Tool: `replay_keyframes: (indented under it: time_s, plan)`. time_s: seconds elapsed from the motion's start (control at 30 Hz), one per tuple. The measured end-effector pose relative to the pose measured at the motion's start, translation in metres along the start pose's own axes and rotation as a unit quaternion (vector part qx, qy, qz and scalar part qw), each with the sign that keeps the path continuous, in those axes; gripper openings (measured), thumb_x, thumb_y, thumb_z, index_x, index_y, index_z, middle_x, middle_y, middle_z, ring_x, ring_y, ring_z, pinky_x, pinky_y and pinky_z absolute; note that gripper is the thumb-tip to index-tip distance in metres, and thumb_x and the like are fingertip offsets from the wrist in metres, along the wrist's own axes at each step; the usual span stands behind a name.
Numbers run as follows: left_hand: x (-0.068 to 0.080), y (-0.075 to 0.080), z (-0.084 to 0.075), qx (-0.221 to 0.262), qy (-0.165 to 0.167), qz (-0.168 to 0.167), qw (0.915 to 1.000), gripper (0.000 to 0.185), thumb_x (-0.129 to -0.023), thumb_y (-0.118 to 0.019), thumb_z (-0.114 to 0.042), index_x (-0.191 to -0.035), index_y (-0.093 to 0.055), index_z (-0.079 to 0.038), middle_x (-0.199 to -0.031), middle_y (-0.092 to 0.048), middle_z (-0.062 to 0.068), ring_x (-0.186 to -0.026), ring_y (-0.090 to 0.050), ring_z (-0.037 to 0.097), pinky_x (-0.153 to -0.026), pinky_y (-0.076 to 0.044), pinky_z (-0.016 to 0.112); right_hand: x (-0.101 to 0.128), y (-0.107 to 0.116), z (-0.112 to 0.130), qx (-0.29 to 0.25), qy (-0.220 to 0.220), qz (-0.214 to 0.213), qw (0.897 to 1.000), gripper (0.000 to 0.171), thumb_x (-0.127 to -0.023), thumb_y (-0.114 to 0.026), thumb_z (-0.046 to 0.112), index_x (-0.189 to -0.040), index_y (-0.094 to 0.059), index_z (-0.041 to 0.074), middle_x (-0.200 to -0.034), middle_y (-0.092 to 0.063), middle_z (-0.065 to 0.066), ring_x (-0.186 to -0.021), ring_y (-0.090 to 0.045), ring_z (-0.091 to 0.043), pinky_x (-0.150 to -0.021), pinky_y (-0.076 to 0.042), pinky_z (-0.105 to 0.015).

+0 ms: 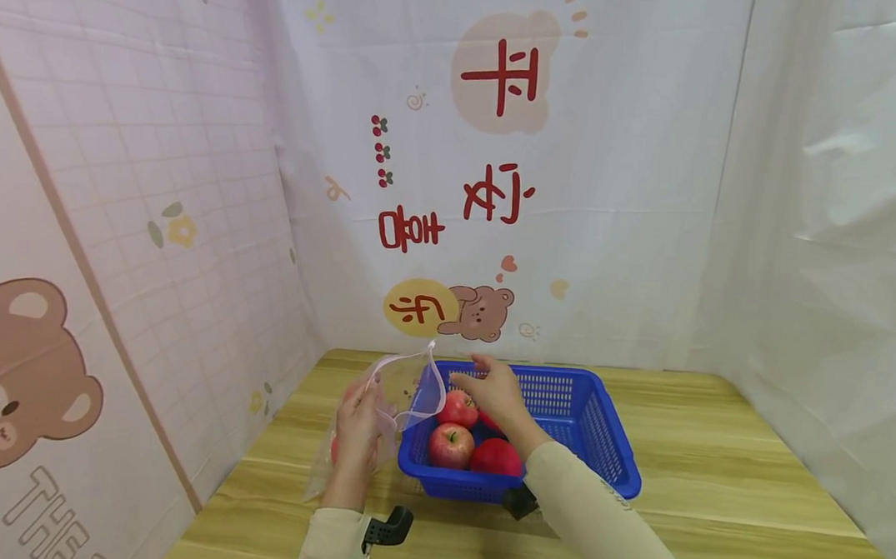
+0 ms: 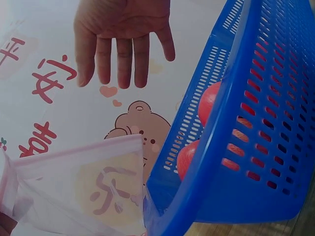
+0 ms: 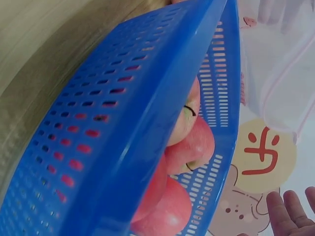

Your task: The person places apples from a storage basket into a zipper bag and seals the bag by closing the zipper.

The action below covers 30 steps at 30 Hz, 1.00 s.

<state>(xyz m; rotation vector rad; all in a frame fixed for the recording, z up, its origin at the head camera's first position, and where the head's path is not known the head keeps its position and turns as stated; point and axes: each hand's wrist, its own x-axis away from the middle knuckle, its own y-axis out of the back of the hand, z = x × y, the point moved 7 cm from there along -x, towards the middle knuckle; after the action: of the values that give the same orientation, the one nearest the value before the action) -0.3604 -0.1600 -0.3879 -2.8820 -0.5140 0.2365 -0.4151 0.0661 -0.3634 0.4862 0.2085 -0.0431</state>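
My left hand (image 1: 357, 430) grips a see-through bag (image 1: 418, 380) with a pale pink edge, beside the left end of the blue basket (image 1: 601, 428). The bag's mouth stands open, leaning over the basket rim, and red shapes show through its lower part. Several red apples (image 1: 451, 446) lie in the basket's left half. Over them, my right hand (image 1: 494, 392) hangs with nothing in it. The left wrist view shows that right hand (image 2: 125, 32) with straight, spread fingers. In the right wrist view, its fingertips (image 3: 280, 211) appear beyond the basket's far rim.
The basket stands on a wood-grain table (image 1: 718, 466), which extends to its right and in front. A white printed sheet (image 1: 617, 195) hangs behind the table, with another patterned sheet (image 1: 152, 175) along the left side. Black wrist mounts (image 1: 389, 528) sit at both sleeves.
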Motion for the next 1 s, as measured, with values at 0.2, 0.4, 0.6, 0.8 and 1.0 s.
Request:
replay_keyframes:
  time_s: [0.2, 0.4, 0.6, 0.8, 1.0]
  plan:
    - [-0.002, 0.001, 0.001, 0.009, -0.004, 0.0, 1.0, 0.042, -0.106, -0.048, -0.022, -0.138, -0.054, 0.005, -0.146, -0.045, 0.027, -0.134, -0.043, 0.041, -0.095, -0.048, 0.05, -0.003, 0.013, -0.011, -0.013, -0.014, -0.011, 1.0, 0.066, -0.087, -0.076, 0.035, -0.142, -0.053, 0.005, -0.135, -0.058, -0.02, -0.123, -0.054, -0.039, -0.102, -0.043, -0.054]
    - [-0.001, 0.0, 0.0, 0.009, -0.015, 0.007, 0.9998, 0.044, -0.106, -0.047, -0.021, -0.138, -0.051, 0.008, -0.149, -0.04, 0.026, -0.138, -0.036, 0.041, -0.095, -0.047, 0.049, -0.004, 0.022, -0.022, -0.03, -0.033, -0.014, 0.999, 0.065, -0.088, -0.076, 0.033, -0.142, -0.053, 0.004, -0.136, -0.057, -0.022, -0.129, -0.048, -0.041, -0.106, -0.037, -0.056]
    - [0.0, 0.0, -0.001, 0.011, -0.011, 0.005, 0.9999, 0.043, -0.106, -0.047, -0.02, -0.139, -0.051, 0.008, -0.148, -0.039, 0.029, -0.137, -0.037, 0.041, -0.093, -0.05, 0.047, -0.002, 0.029, -0.03, -0.052, -0.048, -0.011, 0.997, 0.064, -0.089, -0.075, 0.03, -0.143, -0.051, 0.004, -0.139, -0.053, -0.024, -0.129, -0.048, -0.042, -0.105, -0.039, -0.056]
    - [-0.001, 0.001, 0.0, 0.009, -0.012, 0.003, 0.9999, 0.044, -0.106, -0.047, -0.02, -0.139, -0.051, 0.007, -0.148, -0.04, 0.027, -0.137, -0.038, 0.041, -0.092, -0.051, 0.046, 0.0, 0.037, -0.038, -0.075, -0.068, -0.004, 0.995, 0.067, -0.089, -0.075, 0.033, -0.144, -0.05, 0.005, -0.143, -0.049, -0.024, -0.129, -0.048, -0.041, -0.104, -0.04, -0.056]
    - [0.0, 0.003, 0.0, -0.001, -0.01, 0.008, 0.9999, 0.044, -0.106, -0.047, -0.023, -0.141, -0.051, 0.003, -0.149, -0.041, 0.025, -0.137, -0.039, 0.041, -0.094, -0.049, 0.047, 0.003, 0.046, -0.047, -0.086, -0.087, 0.0, 0.992, 0.07, -0.089, -0.074, 0.035, -0.146, -0.047, 0.004, -0.144, -0.047, -0.025, -0.13, -0.046, -0.042, -0.105, -0.038, -0.057]
